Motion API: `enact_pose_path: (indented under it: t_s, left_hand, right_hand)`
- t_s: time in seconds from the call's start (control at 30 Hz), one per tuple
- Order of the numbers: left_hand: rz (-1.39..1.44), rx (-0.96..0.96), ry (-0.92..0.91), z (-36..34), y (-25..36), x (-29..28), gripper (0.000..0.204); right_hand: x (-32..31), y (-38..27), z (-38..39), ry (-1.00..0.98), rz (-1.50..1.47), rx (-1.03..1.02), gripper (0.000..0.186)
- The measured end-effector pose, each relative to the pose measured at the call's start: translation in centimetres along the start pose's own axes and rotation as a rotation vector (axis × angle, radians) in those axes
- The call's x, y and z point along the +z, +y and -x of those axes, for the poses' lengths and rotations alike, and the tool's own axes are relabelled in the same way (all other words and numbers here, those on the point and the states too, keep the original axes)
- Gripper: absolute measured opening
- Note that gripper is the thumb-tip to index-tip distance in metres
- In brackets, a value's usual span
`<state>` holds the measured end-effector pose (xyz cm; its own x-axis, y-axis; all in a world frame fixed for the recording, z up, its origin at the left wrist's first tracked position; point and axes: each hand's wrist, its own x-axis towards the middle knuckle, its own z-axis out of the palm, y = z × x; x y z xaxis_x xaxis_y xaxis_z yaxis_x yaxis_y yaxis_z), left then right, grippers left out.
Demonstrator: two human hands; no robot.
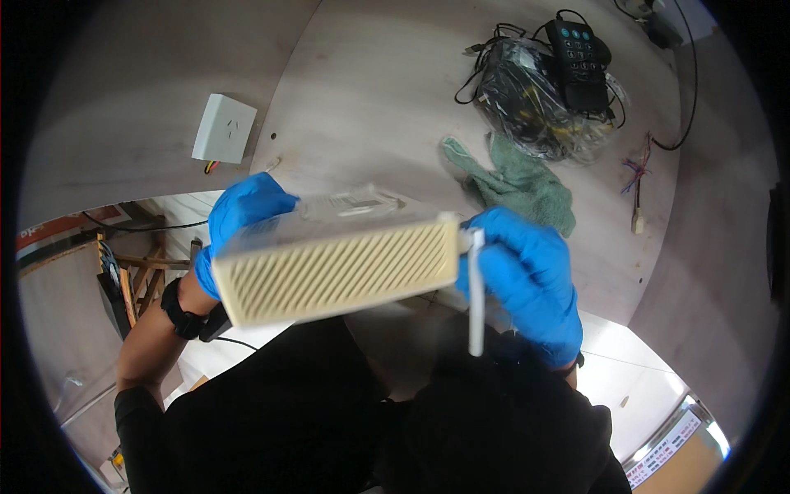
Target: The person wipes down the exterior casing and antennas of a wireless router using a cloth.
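A cream, box-shaped device [337, 267] with slanted vent slots on its side hangs above my lap, close to the camera. My left hand [239, 218], in a blue glove, grips its left end. My right hand [527, 280], also gloved in blue, holds the right end, where a thin white antenna [475, 296] points downward beside the fingers. A black band sits on my left wrist. The device's top face is blurred.
On the pale wooden tabletop [387, 90] lie a green cloth [518, 181], a clear bag of cables [535, 103] with a black keypad remote [580, 53] on it, and coloured loose wires [638, 177]. A white wall socket [224, 128] lies at the left.
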<state>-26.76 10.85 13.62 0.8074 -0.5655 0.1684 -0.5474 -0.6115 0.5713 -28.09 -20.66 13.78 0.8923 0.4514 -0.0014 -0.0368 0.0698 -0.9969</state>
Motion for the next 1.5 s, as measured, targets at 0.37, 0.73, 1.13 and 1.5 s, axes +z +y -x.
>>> enact_pose_path:
  t_s: [0.37,0.73,1.13,1.5]
  left_hand:
    - [1.371,-1.058,-0.185,-3.7,5.1,1.2,0.057]
    - [1.628,-1.203,-0.192,-4.1,5.7,0.8,0.066]
    - [1.438,-1.206,0.086,-5.2,4.5,1.8,0.061]
    - [1.597,-1.177,0.031,-5.4,3.9,2.7,0.056]
  right_hand:
    - [-1.1,2.5,-0.2,0.261,0.023,-0.008,0.022]
    - [0.4,3.0,-2.5,0.565,0.139,0.142,0.04]
    - [1.4,0.8,-2.2,0.193,-0.319,0.46,0.029]
    - [2.5,1.7,-3.3,0.485,-0.501,0.506,0.019]
